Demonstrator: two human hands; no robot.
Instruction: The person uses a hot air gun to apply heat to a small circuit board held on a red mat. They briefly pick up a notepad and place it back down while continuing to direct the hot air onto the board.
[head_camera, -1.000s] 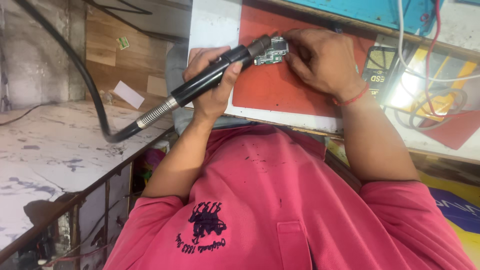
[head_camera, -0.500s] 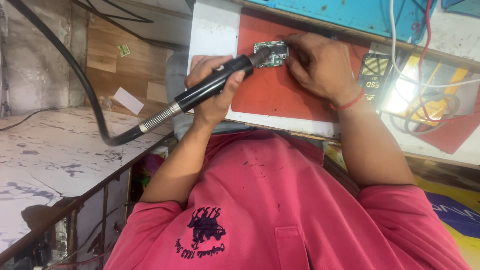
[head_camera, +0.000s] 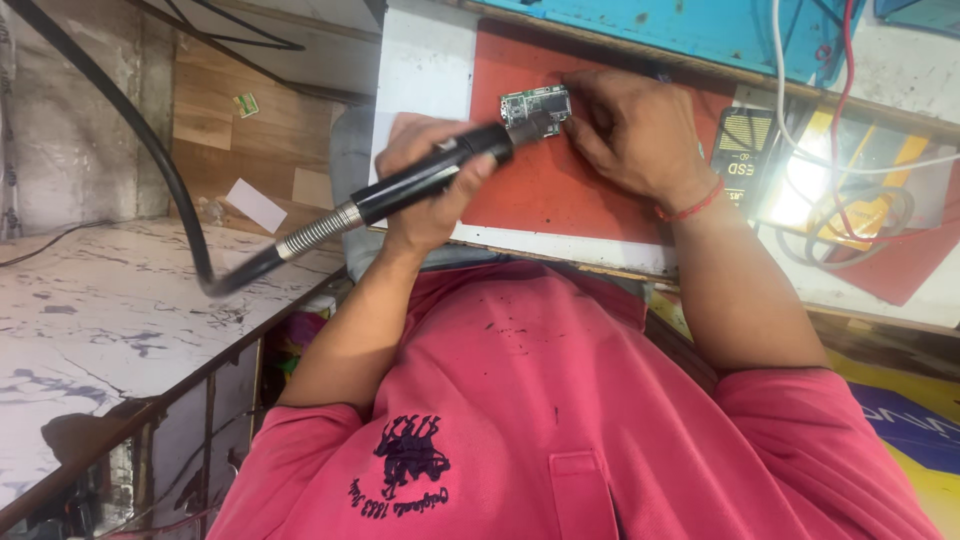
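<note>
Head view: the left hand (head_camera: 432, 175) is closed around a black wand (head_camera: 430, 180), a hot-air or soldering handpiece by the look of it. The grip wraps the middle of the barrel. The wand's long axis runs on a slant, from the sprung hose end (head_camera: 300, 240) at lower left up to the tip at upper right. That tip sits at the near edge of a small green board (head_camera: 535, 105); I cannot tell whether it touches.

The board lies flat on a red mat (head_camera: 560, 190) on the desk (head_camera: 420, 70), up and to the right of the left grip. The right hand (head_camera: 630, 135) is the nearer one: its fingers curl over the board's right edge and pin it down. Whether they pinch a small tool is hidden.

A lit lamp (head_camera: 800, 190) and coiled wires (head_camera: 850, 215) lie well to the right.
</note>
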